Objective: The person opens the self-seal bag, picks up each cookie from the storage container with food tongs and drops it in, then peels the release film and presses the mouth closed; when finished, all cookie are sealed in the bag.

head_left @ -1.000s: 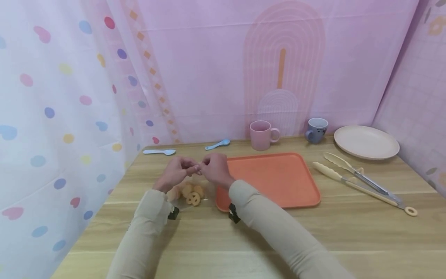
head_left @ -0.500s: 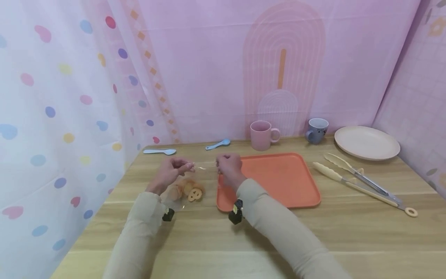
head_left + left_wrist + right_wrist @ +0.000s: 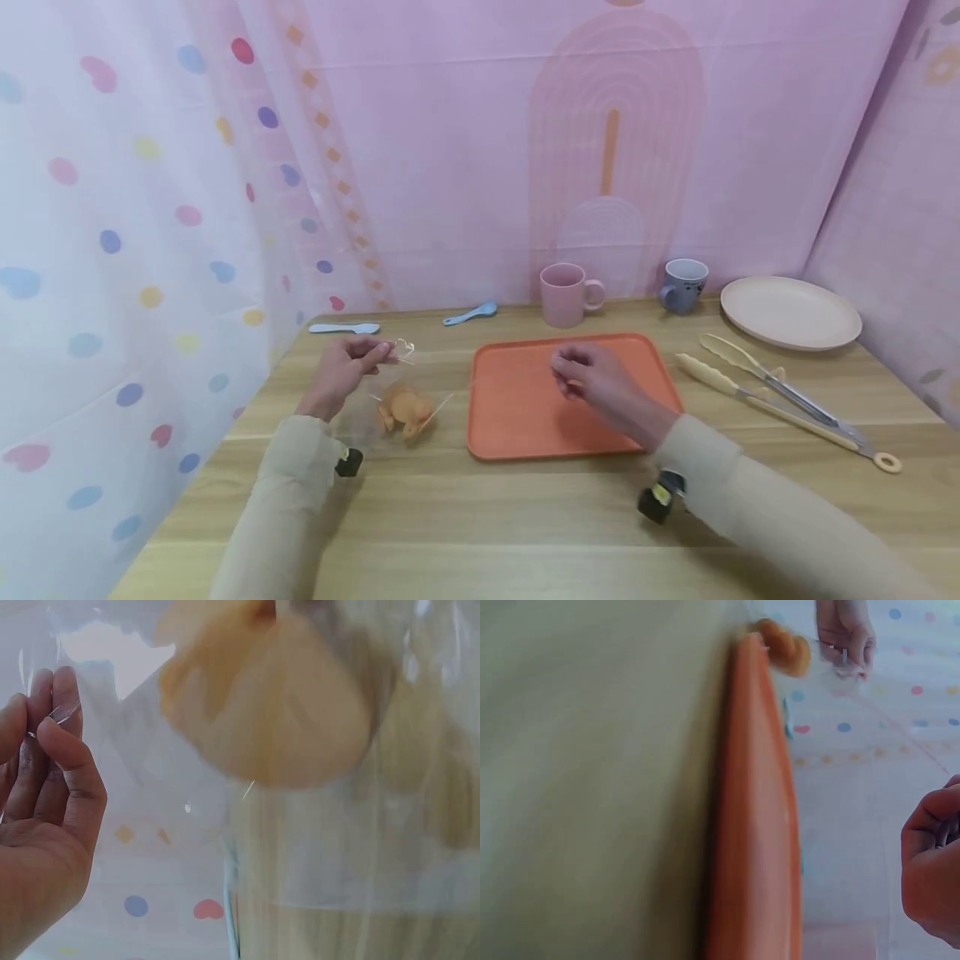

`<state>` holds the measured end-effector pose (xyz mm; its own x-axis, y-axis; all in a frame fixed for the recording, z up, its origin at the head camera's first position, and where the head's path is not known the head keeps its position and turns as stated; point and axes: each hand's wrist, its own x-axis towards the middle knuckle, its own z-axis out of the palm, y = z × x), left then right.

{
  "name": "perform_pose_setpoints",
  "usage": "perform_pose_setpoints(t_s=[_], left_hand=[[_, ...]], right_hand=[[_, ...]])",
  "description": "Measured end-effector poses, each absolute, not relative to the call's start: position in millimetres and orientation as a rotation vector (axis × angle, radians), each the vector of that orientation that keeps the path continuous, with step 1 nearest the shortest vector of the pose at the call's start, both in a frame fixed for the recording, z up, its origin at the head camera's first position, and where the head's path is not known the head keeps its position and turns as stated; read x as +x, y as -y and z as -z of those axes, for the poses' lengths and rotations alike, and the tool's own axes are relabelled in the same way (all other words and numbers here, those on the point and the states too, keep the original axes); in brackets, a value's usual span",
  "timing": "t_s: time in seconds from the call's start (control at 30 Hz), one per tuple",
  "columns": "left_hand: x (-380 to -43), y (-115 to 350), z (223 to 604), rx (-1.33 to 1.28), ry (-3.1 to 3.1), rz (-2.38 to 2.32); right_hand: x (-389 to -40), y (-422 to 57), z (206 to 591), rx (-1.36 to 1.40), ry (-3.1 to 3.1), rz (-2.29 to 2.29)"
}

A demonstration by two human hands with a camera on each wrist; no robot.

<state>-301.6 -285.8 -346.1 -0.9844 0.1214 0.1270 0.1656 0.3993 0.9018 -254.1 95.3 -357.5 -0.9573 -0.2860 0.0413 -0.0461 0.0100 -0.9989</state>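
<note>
My left hand [image 3: 348, 367] pinches the gathered top of a clear plastic bag [image 3: 300, 862] between thumb and fingers. Inside the bag lie several light-brown bread-like pieces [image 3: 408, 408], close over the table. In the left wrist view one rounded piece fills much of the upper middle, blurred behind shiny film. Over the orange tray [image 3: 510, 400], my right hand [image 3: 600, 383] has its fingers curled, thumb against the index finger. A thin reddish string [image 3: 907, 735] runs from the bag's top to those fingertips in the right wrist view; its end is hidden in the fingers.
Two pale blue spoons [image 3: 470, 313] lie at the back left. A pink mug [image 3: 562, 296], a blue-grey mug [image 3: 684, 287] and a cream plate [image 3: 791, 312] stand along the back. Tongs [image 3: 780, 400] lie right of the tray, and curtains [image 3: 450, 167] enclose the table.
My hands were together at the bag's top and have separated. The right hand has moved right over the tray, drawing the string out; the left moved slightly left with the bag.
</note>
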Motion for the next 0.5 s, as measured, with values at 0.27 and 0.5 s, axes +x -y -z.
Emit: perform_pose_setpoints(t_s=[0.27,0.5], left_hand=[[-306,289,343,-0.279,2.592,1.622],[-301,294,345,-0.28,2.591,1.612]], right_hand=[[-223,-188,364,-0.604,-2.101,1.876],[-231,-293,349,-1.248,-2.035,1.174]])
